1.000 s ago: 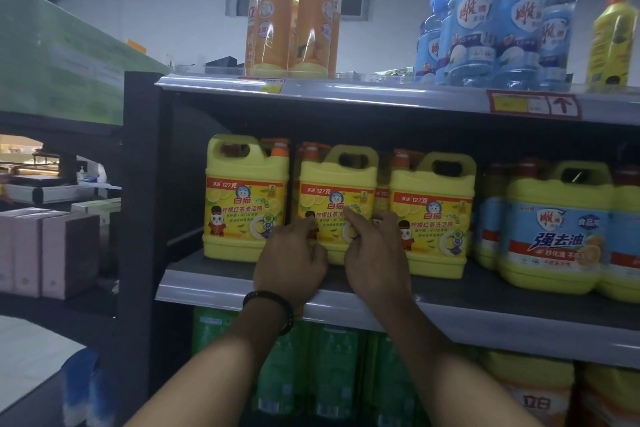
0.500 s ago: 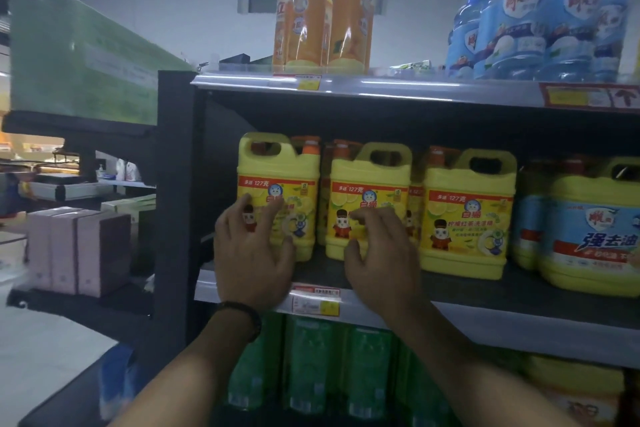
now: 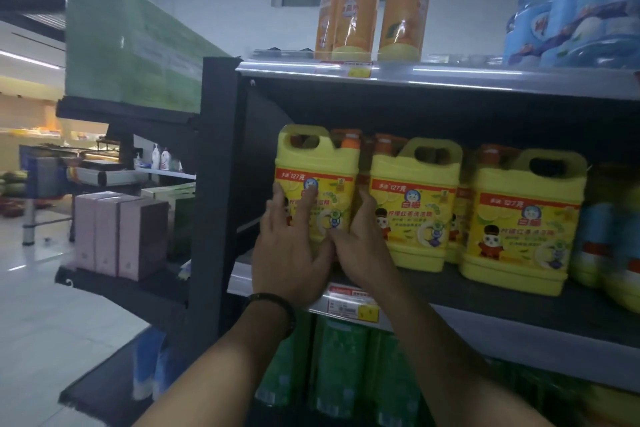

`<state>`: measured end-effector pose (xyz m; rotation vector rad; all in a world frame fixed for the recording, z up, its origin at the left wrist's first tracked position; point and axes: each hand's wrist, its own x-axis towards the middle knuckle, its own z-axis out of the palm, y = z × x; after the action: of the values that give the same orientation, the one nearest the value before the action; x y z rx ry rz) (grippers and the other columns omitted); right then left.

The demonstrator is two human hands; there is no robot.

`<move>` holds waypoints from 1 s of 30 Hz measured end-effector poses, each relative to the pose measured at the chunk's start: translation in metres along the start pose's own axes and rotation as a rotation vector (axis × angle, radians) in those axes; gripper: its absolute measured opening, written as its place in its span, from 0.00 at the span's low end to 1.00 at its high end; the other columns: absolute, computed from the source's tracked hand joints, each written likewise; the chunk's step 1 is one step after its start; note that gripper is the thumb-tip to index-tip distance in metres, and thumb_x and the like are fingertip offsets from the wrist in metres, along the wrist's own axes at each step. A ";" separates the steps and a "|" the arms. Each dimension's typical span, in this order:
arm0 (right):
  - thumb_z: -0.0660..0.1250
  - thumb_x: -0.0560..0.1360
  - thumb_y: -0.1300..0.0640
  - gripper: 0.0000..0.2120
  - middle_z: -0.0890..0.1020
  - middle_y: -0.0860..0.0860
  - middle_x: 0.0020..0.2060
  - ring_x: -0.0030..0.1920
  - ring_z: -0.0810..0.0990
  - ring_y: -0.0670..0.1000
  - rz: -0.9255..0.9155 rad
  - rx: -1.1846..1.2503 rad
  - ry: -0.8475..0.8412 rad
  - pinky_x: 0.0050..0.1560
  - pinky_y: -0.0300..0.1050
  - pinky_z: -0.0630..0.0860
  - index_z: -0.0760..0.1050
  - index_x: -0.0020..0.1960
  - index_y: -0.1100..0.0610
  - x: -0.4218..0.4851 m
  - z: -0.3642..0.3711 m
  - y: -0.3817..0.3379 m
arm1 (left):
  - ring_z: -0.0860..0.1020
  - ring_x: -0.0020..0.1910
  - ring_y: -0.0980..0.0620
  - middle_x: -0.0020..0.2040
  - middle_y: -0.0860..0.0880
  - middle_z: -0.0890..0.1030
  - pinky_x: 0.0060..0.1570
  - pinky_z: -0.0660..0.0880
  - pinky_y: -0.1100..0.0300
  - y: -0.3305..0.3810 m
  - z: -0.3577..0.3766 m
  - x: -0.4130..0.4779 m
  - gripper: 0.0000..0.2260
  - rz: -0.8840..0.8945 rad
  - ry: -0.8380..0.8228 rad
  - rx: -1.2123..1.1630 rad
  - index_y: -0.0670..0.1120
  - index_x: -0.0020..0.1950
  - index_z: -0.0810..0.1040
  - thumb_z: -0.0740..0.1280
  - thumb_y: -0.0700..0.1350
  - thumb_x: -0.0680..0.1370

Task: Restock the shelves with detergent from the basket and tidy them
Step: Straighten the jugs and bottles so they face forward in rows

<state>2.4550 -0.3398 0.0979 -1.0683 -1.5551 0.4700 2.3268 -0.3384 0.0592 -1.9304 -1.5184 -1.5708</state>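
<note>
Pressing the leftmost jug (image 3: 317, 163) at the shelf's (image 3: 485, 291) left end, left hand (image 3: 287, 253) lies flat on its label, right hand (image 3: 363, 246) flat against its right side, thumbs touching.

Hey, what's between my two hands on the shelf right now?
The leftmost yellow detergent jug, in the head view: the left hand lies flat on its label, and the right hand is against its right side, beside the middle jug.

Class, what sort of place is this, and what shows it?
Most likely a shop aisle: identical yellow detergent jugs lined on a shelf, a price tag on its edge, orange bottles above.
</note>
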 end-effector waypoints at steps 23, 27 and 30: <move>0.67 0.80 0.65 0.18 0.79 0.49 0.53 0.54 0.79 0.47 -0.345 -0.114 0.246 0.59 0.45 0.79 0.85 0.65 0.50 -0.009 -0.009 0.009 | 0.73 0.62 0.53 0.65 0.53 0.65 0.58 0.75 0.55 -0.010 -0.003 0.003 0.28 0.003 0.063 -0.238 0.50 0.77 0.63 0.66 0.60 0.83; 0.68 0.80 0.61 0.22 0.74 0.47 0.56 0.55 0.76 0.45 -0.323 -0.268 0.196 0.58 0.41 0.77 0.79 0.72 0.48 -0.011 -0.006 0.009 | 0.71 0.65 0.47 0.65 0.47 0.68 0.66 0.75 0.47 -0.008 0.003 0.004 0.21 -0.004 0.171 -0.172 0.43 0.72 0.67 0.69 0.42 0.82; 0.69 0.80 0.60 0.25 0.71 0.47 0.59 0.56 0.76 0.46 -0.233 -0.303 0.199 0.61 0.42 0.77 0.76 0.75 0.47 -0.006 -0.006 0.010 | 0.69 0.66 0.44 0.66 0.44 0.69 0.67 0.73 0.46 -0.008 0.004 0.007 0.24 -0.090 0.186 -0.109 0.42 0.73 0.70 0.68 0.34 0.77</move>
<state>2.4641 -0.3418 0.0885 -1.1063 -1.5777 -0.0326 2.3214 -0.3284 0.0601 -1.7337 -1.4898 -1.8496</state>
